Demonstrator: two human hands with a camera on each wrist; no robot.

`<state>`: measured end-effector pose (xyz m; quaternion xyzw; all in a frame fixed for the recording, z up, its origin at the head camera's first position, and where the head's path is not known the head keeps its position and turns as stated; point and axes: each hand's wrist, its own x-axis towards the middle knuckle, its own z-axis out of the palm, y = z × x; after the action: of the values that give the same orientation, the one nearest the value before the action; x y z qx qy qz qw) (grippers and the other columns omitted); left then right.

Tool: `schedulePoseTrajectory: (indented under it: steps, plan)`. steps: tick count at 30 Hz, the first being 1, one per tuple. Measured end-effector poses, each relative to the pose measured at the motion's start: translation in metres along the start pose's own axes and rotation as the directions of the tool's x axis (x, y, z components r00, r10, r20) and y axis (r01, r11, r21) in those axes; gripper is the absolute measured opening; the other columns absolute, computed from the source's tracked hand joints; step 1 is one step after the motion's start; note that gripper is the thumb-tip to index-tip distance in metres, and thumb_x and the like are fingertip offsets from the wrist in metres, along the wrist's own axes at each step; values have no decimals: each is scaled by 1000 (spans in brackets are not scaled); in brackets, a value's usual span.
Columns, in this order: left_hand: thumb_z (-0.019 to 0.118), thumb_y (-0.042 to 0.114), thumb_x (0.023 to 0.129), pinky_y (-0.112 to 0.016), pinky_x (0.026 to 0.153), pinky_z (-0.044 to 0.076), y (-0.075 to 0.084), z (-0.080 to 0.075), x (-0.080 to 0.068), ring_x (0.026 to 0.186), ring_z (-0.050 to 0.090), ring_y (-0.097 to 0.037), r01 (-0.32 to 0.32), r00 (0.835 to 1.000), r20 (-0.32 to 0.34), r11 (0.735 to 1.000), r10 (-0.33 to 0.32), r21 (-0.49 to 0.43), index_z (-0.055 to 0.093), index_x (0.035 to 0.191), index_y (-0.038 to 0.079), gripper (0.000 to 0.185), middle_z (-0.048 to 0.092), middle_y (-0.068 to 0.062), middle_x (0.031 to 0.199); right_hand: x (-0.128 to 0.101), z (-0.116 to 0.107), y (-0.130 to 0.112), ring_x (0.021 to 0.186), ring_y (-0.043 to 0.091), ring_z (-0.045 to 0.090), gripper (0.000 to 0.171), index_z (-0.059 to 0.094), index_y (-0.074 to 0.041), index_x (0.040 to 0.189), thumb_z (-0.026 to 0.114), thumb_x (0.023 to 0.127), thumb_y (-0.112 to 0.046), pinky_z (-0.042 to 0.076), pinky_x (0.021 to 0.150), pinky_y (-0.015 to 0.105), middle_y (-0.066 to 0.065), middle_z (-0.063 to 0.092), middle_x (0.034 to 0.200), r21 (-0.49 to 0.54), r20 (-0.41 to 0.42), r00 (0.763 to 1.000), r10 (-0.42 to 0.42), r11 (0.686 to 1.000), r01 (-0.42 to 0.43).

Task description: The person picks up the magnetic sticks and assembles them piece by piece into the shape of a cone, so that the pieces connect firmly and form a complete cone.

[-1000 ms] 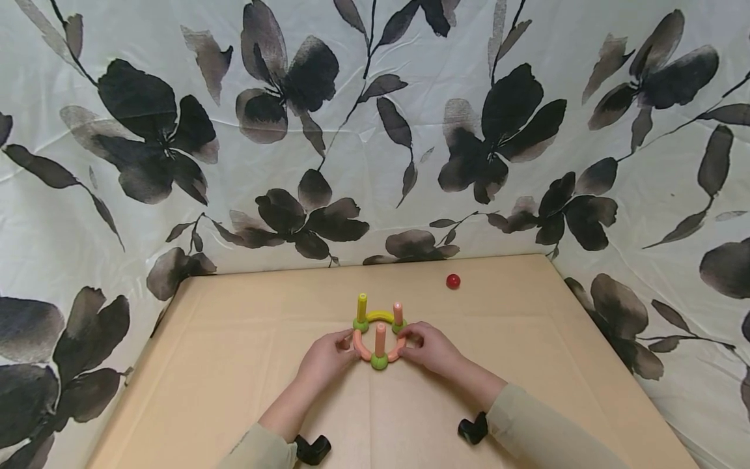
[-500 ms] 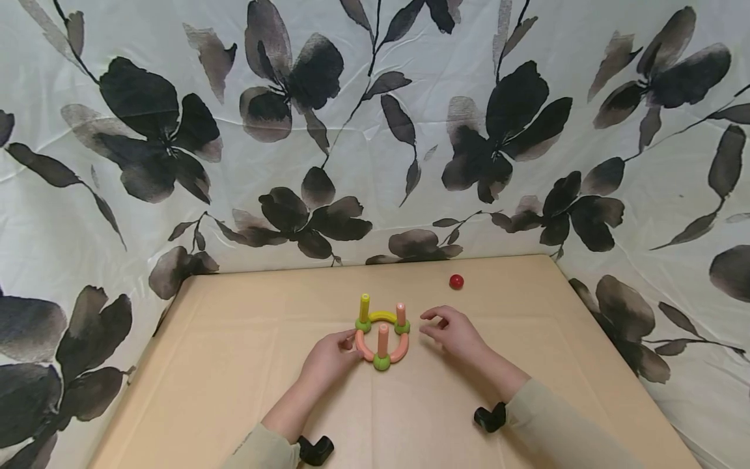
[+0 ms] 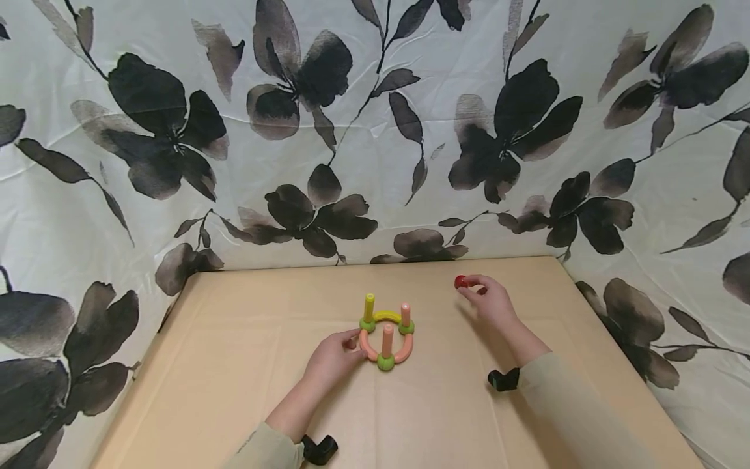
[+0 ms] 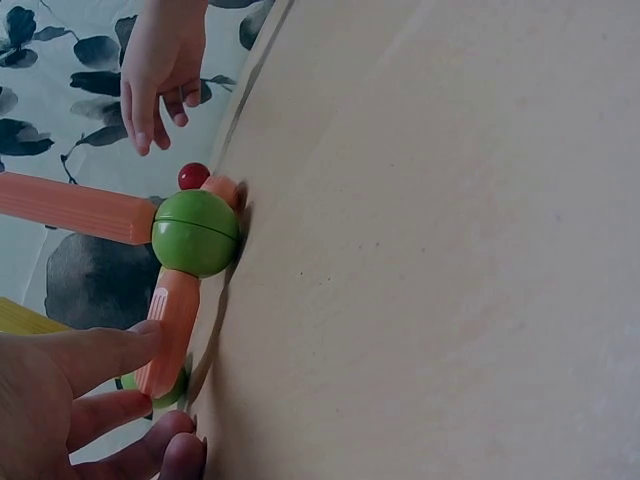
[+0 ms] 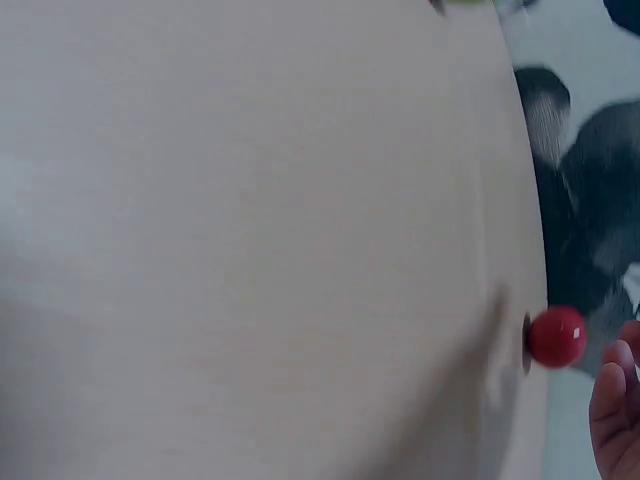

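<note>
A ring of toy building rods stands on the table, with pink and yellow curved rods joined by green balls. Three straight rods rise from those balls, one yellow and two pink. At the ring's left side, my left hand pinches a pink curved rod between thumb and fingers. Toward the back of the table lies a red ball. My right hand reaches over to it, fingers loosely bent. A small gap shows between those fingers and the ball in the right wrist view.
The tan table has its far edge just behind the red ball. A white cloth with dark flowers hangs behind and along the sides. Black wrist-worn pieces sit at both sleeves.
My right hand has let go of the ring's right side and moved back and right to the red ball. My left hand keeps its hold on the ring.
</note>
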<state>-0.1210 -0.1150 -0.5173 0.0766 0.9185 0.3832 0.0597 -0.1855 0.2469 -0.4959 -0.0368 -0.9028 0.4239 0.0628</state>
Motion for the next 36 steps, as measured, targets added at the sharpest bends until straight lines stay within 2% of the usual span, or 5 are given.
schedulePoseTrajectory:
  steps: [8,14,18,29,36]
  plan:
    - [79,30,84,-35,71,45,0,2,0,80,53,-15,8,1000,3,1000,-8,-3,66,131,16,51,63,3,94,21,-2,15,107,33,53,51,53,-6,142,60,100,-33,48,78,36,19,52,133,21,22,997,71,997,-71]
    - [79,30,84,-36,73,46,3,2,0,81,53,-16,18,1000,-1,1000,-18,-2,66,131,16,51,63,4,93,30,5,17,120,39,52,52,51,0,142,57,101,-32,43,98,48,26,53,133,20,12,992,128,992,-128]
    - [79,31,83,-37,75,47,4,3,0,83,55,-15,19,1000,0,1000,-19,1,66,131,16,51,64,4,94,34,9,19,119,39,51,50,52,3,140,55,102,-30,40,103,51,26,56,130,-19,-5,988,151,988,-151]
    - [78,30,84,-38,75,47,4,0,0,84,55,-16,17,1000,6,1000,-17,0,66,131,16,50,64,2,95,34,15,14,118,39,56,37,60,-2,129,63,98,-22,42,102,52,23,60,127,-70,39,998,58,996,-56]
    - [78,31,85,-39,77,48,1,-1,1,87,56,-17,17,1000,8,1000,-17,14,66,132,18,50,65,2,96,34,18,12,109,36,59,41,61,-4,131,68,95,-22,44,95,50,19,65,121,-118,45,999,6,993,-1]
